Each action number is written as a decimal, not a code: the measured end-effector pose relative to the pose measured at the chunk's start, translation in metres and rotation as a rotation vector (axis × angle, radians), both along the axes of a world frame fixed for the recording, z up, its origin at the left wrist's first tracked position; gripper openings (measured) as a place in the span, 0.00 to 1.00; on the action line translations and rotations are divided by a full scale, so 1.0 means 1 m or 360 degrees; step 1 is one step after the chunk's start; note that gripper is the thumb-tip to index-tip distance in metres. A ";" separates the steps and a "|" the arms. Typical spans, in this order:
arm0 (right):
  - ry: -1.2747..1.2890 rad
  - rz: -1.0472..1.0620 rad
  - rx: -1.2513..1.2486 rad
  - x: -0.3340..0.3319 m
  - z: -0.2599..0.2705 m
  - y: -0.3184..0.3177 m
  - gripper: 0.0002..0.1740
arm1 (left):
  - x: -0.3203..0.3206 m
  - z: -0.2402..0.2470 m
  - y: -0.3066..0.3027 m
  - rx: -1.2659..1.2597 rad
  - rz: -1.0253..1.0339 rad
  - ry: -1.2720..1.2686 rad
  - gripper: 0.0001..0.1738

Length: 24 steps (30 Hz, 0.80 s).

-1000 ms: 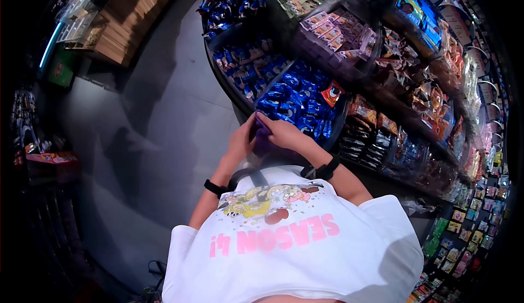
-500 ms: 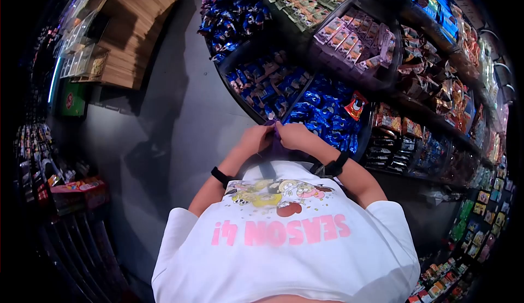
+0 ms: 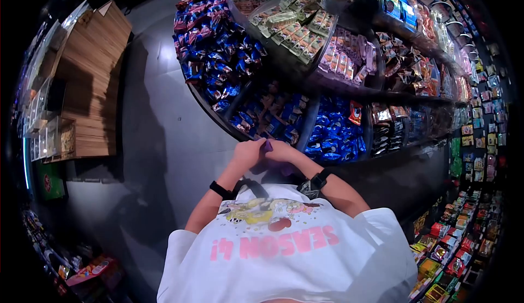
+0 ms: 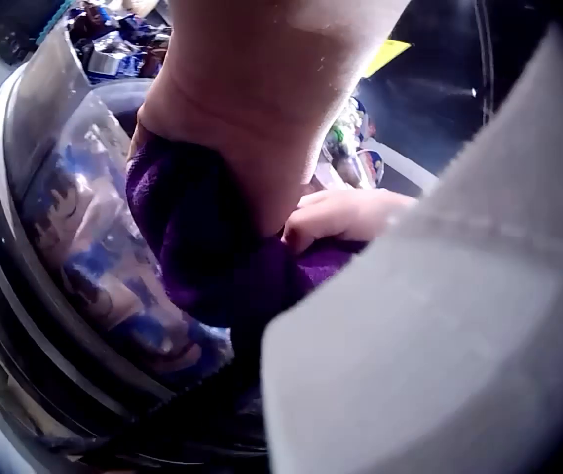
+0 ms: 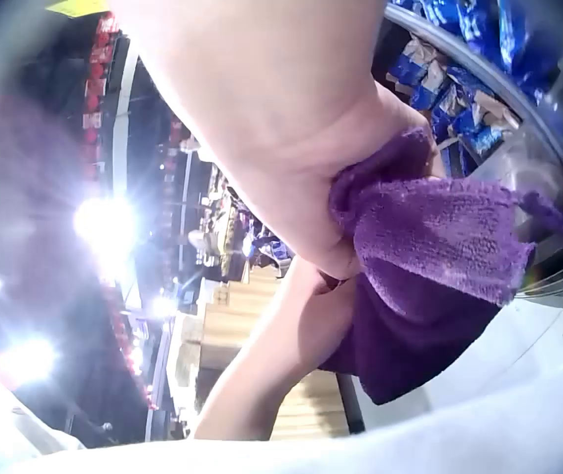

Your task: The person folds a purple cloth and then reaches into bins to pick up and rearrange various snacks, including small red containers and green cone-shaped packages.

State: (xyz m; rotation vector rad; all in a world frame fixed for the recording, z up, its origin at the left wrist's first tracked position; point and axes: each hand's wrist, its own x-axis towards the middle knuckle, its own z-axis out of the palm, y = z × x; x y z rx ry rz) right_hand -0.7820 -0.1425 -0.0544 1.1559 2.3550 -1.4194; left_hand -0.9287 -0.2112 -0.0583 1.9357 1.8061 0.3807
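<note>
A purple towel (image 5: 439,237) with a fuzzy texture is bunched between both hands, in front of the body at the edge of a candy bin. My left hand (image 3: 248,153) grips it from the left; in the left wrist view the dark purple cloth (image 4: 207,242) bulges out below that hand. My right hand (image 3: 281,151) pinches it close beside the left one, and a loose end hangs from its grip in the right wrist view. Just beyond the hands lies a compartment of blue and brown wrapped sweets (image 3: 273,114). Most fingers are hidden behind the hands and folds.
A curved, tiered display holds blue packets (image 3: 334,131), pink packets (image 3: 349,57) and pale green packets (image 3: 297,30). A wooden counter (image 3: 93,84) stands at left across the grey floor (image 3: 158,123). More packets (image 3: 447,248) fill shelves at the lower right.
The head view has turned, so the counter sits farther left and lower, and more of the display's far left shows. Both hands stay together on the purple towel, appearing lower in the view.
</note>
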 end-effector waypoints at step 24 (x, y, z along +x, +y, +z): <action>-0.0033 0.0169 -0.0247 -0.088 0.026 0.048 0.21 | -0.122 0.040 0.101 -0.0741 -0.1058 -0.0048 0.17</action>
